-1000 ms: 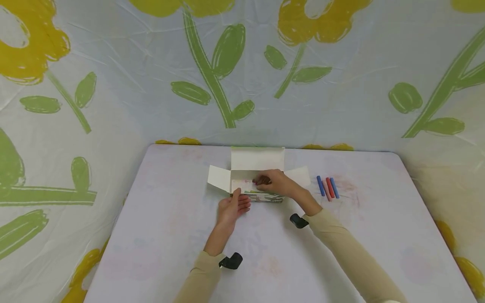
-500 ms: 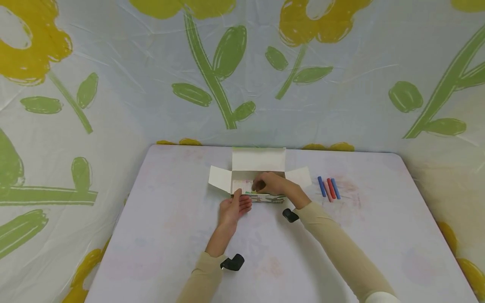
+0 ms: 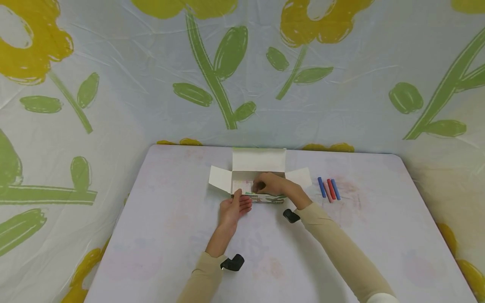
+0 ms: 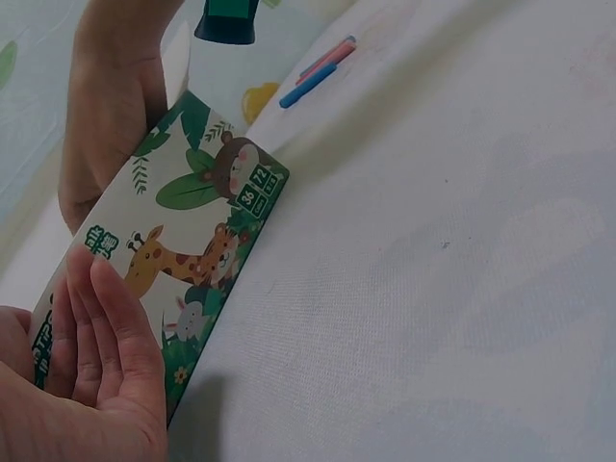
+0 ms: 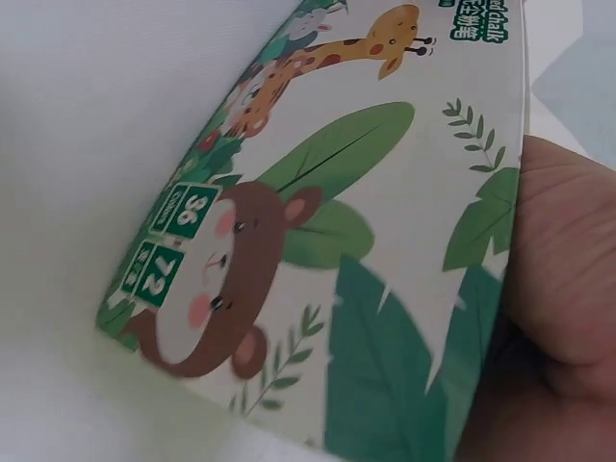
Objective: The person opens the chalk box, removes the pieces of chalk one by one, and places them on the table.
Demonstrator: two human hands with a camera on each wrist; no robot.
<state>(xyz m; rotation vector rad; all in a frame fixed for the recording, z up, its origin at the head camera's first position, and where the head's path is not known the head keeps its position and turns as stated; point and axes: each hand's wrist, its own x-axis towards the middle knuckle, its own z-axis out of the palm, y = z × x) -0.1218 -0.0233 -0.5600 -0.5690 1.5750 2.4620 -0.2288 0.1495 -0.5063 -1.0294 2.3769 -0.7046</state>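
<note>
the box (image 3: 259, 160), near the far edge of the bench (image 3: 170, 235), should be light but crushable, best held by the printed wall (image 4: 178, 265) the left grip (image 3: 232, 208) pinches; whether the right grip (image 3: 271, 184) inside holds anything, i cannot tell.

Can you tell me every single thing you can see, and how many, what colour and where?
Box: 1, white inside, green-and-white animal print outside, table's far middle, open
Things in the box: can't count, pale pink and green bits, too small to tell
Blue sticks: 2, blue, on the table right of the box
Pink stick: 1, pink, between the blue sticks
Red stick: 1, red, beside the pink one
Table: 1, pale lavender, under everything
Flowery backdrop: whitish, yellow flowers, green leaves, around the table
Wrist devices: 2, black, one per wrist
Sleeves: 2, beige, on both arms
Left grip: 1, at the box's front left
Right grip: 1, reaching inside the box
</note>
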